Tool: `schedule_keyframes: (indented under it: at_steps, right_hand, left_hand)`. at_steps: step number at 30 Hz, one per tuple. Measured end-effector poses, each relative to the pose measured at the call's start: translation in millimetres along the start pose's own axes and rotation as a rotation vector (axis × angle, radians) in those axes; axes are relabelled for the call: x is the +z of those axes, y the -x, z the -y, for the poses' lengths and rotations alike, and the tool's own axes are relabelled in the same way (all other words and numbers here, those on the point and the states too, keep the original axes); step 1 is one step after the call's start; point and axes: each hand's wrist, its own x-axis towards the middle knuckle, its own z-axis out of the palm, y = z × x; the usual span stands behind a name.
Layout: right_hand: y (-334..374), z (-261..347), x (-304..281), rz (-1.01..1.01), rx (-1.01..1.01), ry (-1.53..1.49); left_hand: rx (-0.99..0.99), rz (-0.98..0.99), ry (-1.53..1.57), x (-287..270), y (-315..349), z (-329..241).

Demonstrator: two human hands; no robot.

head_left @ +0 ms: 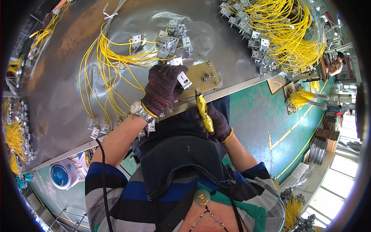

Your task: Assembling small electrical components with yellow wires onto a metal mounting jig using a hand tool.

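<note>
My left hand (164, 87), in a dark knitted glove with a wristwatch below it, is closed around a small silver metal block (184, 80) at the table's near edge. That block is beside a brass-coloured plate (199, 75) with bolts at its corners and short pins. My right hand (221, 125), gloved alike, grips a tool wrapped in yellow tape (205, 112). The tool's narrow metal tip points up toward the plate, just right of the block. Its exact kind does not show. Beyond my left hand lies a pile of similar metal blocks (168, 44) on yellow wires (112, 58).
A big heap of yellow-wired blocks (290, 42) covers the far right of the metal table (131, 17). A few blocks (98, 125) hang near the front edge. On the left stands a white fan with blue blades (60, 176). Another person (335, 67) is far right.
</note>
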Motion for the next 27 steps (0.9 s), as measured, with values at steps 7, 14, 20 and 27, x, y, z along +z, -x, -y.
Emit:
schedule_keyframes:
  at_steps: [7, 14, 20, 27]
  right_hand:
    - [-12.6, 36.3, 2.5, -0.127, -0.081, 0.609]
    - [-23.9, 39.1, 2.0, -0.349, -0.422, 1.395]
    - [-23.5, 32.1, 14.9, -0.388, -0.37, 1.099]
    - [-72.8, 63.0, 29.2, -0.435, -0.275, 1.009]
  left_hand:
    - [-0.082, 0.132, -0.177, 2.7, -6.3, -8.9]
    - [-0.218, 0.343, -0.279, -8.0, -5.8, -17.3]
    - [-0.225, 0.365, -0.235, -9.0, -0.3, -12.7]
    - [-0.219, 0.461, 0.112, -41.9, 3.0, -5.8]
